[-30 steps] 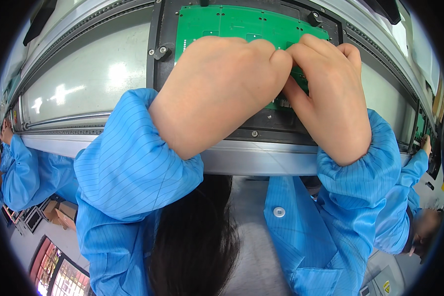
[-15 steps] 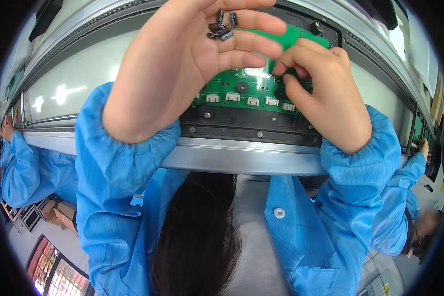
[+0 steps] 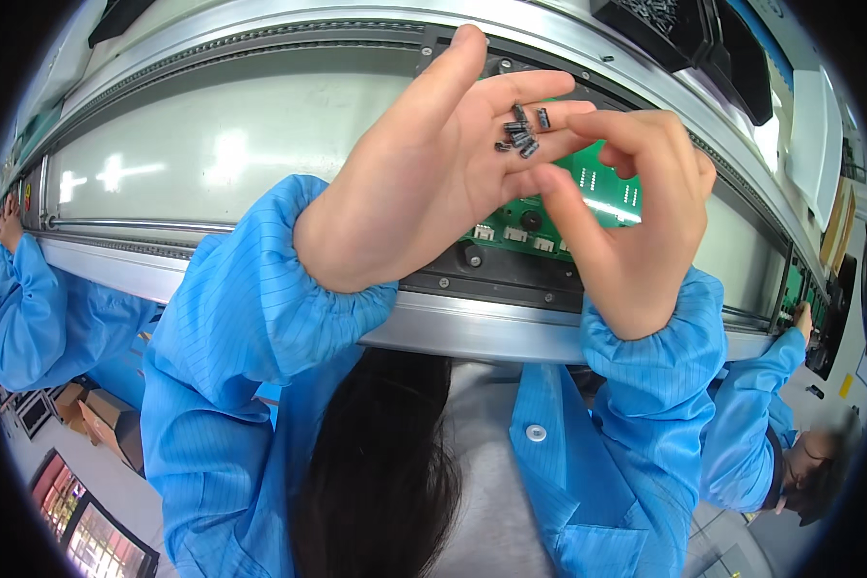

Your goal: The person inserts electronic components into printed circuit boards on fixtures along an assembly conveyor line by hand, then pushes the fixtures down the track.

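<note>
Palm up, my left hand [image 3: 424, 173] is stretched out over the green circuit board [image 3: 602, 197], its fingers extended and its thumb spread away. Several small dark cylindrical capacitors [image 3: 520, 135] lie loose at the base of its fingers, and one sits a little apart on a finger. My right hand [image 3: 645, 217] is close to the left fingertips, its thumb and index finger curved with a gap between them. Nothing shows in that gap. Both hands cover much of the board. White connectors [image 3: 516, 234] and a black round knob [image 3: 531, 221] show along its near edge.
A black frame [image 3: 501, 275] with screws surrounds the board on a conveyor with metal rails [image 3: 453, 318]. Beyond the far rail stands a black bin [image 3: 650, 24] of small metal parts. Other people in blue sleeves [image 3: 43, 318] work at both sides.
My right hand has come away from the board to the left hand's fingertips. My left hand with the capacitors has shifted right and nearer in the picture, and the whole view has moved a little.
</note>
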Tool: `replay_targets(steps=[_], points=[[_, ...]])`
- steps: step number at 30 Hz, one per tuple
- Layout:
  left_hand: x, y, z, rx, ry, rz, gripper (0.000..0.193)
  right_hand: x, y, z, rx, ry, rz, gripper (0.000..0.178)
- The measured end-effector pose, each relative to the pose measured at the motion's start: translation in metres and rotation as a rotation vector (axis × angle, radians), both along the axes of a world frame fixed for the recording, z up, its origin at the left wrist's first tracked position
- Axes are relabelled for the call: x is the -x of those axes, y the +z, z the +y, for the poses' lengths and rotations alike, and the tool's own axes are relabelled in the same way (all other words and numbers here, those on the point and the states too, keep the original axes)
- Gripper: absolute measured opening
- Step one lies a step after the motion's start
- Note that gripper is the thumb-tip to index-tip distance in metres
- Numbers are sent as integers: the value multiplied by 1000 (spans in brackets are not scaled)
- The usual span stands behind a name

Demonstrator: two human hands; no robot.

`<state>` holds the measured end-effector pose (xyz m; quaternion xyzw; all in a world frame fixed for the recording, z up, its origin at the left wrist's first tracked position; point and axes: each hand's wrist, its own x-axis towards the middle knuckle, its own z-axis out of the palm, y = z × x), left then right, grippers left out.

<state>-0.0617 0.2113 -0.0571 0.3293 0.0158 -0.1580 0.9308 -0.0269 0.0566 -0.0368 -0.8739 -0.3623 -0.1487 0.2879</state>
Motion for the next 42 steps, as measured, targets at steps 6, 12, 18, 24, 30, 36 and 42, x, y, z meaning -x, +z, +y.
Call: replay_targets(steps=[6,12,18,24,30,36,42], points=[[6,-2,-5,88,36,62,78,-4,-9,-3,-23,14,11,21],[7,-1,-3,101,15,107,67,-3,-7,-6,17,20,55,19],[9,1,9,-454,-91,-5,33,0,4,-13,9,46,-3,17],[5,6,10,-424,-132,27,10,1,9,-17,58,80,14,17],[1,6,9,-378,-77,10,19,-5,12,-23,4,82,198,14],[-12,4,18,-252,176,54,26,-10,7,-30,298,81,168,13],[-11,4,19,-179,185,55,27,-9,-2,-28,441,106,167,14]])
